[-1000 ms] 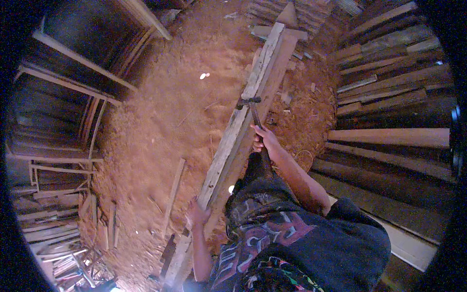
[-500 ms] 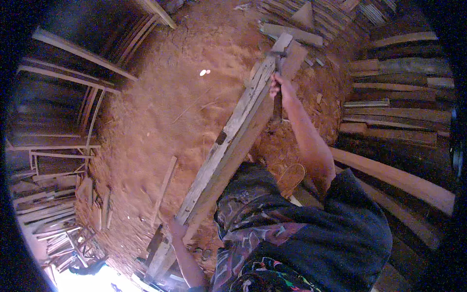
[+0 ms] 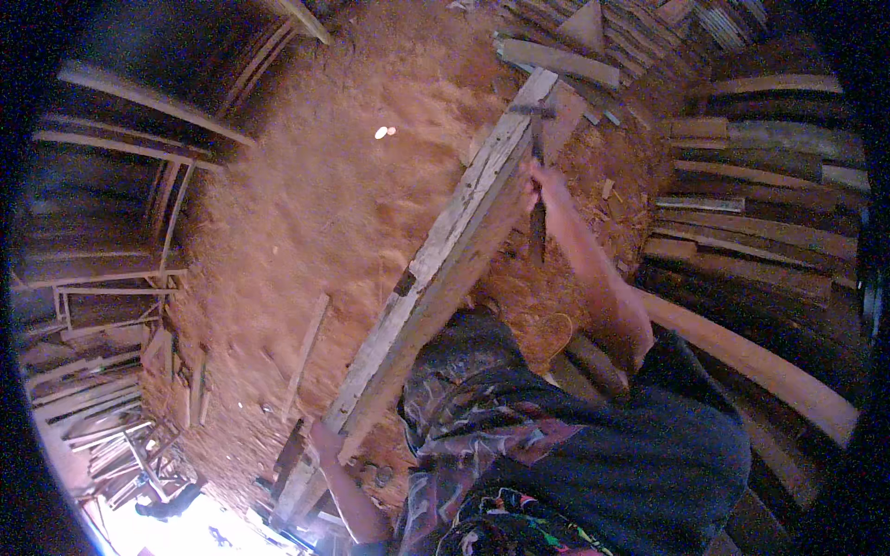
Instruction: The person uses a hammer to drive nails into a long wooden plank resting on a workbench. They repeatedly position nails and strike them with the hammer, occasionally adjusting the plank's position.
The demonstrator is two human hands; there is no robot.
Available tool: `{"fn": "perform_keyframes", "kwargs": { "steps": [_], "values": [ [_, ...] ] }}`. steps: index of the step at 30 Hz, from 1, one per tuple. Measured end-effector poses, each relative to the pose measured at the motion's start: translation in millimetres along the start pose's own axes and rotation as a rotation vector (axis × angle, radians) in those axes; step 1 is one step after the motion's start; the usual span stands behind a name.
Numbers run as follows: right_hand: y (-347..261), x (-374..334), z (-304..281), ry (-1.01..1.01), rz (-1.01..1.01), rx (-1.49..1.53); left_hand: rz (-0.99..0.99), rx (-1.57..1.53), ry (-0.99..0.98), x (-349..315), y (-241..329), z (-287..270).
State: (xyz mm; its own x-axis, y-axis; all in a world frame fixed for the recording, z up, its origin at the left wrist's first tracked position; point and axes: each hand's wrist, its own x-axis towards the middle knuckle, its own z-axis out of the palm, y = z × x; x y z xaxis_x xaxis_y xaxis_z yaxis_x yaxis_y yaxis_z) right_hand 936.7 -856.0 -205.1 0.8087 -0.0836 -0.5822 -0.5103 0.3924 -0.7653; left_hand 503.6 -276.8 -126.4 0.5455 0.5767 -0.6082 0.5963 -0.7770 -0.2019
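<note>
A long, thick wooden beam with a worn, pale upper face runs slantwise across the middle, from lower left to upper right. Near its lower end, my left hand is wrapped over the edge and grips it. My right hand is closed around the handle of a hammer, beside the beam's upper end. The hammer's head rests on or just above the beam there; I cannot tell whether they touch. A dark notch marks the beam's left edge about midway.
Reddish earth floor lies around the beam, with a thin stick to its left. Stacked planks line the right side. A short board lies beyond the beam's far end. Timber frames stand at left; bright light enters at lower left.
My right hand and the hammer have come slightly nearer to me, and the hammer's head now shows crosswise over the beam. My left hand keeps its hold; the view has shifted a little.
</note>
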Motion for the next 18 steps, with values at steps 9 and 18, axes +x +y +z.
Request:
{"fn": "perform_keyframes", "kwargs": {
  "steps": [9,18],
  "values": [
    [78,-35,-64,0.083,-0.046,-0.641,0.032,-0.034,-0.1,2,15,-29],
    [-127,23,-76,-0.134,-0.29,-1.19,0.008,0.079,0.051,12,-45,58]
  ]
}}
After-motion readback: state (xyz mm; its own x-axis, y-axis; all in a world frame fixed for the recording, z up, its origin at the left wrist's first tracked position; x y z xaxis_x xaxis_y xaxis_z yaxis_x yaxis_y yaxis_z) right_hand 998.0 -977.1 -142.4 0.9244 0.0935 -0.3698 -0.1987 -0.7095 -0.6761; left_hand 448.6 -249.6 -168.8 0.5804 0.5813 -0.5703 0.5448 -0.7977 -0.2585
